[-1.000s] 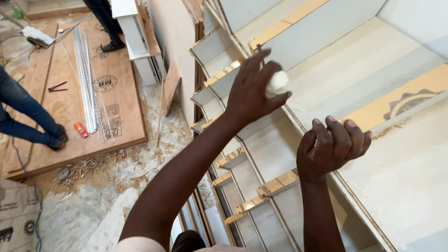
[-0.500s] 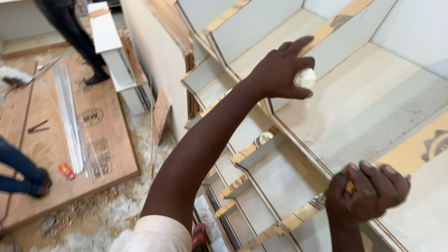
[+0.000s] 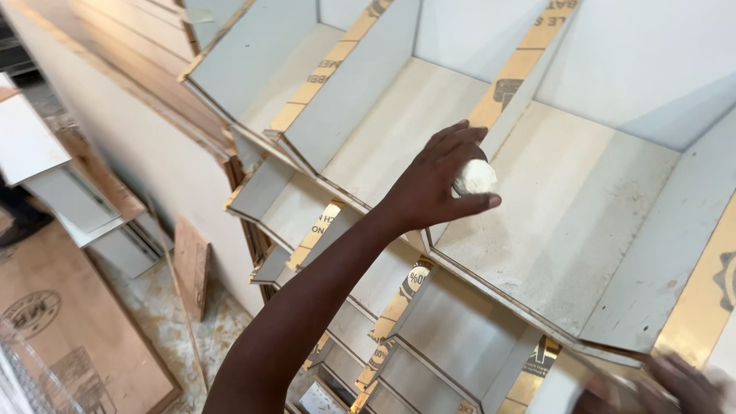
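- The fingers (image 3: 452,142) of the left hand (image 3: 437,184) are curled around a small white rounded lump, perhaps a wad of cloth or putty (image 3: 475,177), with the thumb (image 3: 471,203) pressed under it, so the hand is clamped on the lump.
- The lump sits at the upright edge of a divider panel (image 3: 360,100), between two compartments of a white laminated wooden shelf unit (image 3: 567,207).
- The left forearm (image 3: 307,307) stretches from the lower left up to the shelf.
- The right hand (image 3: 678,387) is blurred at the bottom right corner, against the front edge of a lower shelf board; I cannot tell how its fingers are set.
- Tan exposed board edges (image 3: 510,80) run along the dividers.
- Beyond the unit, at left, loose pale boards (image 3: 46,153) lean and a brown plywood sheet (image 3: 69,337) lies on the dusty floor (image 3: 222,330).
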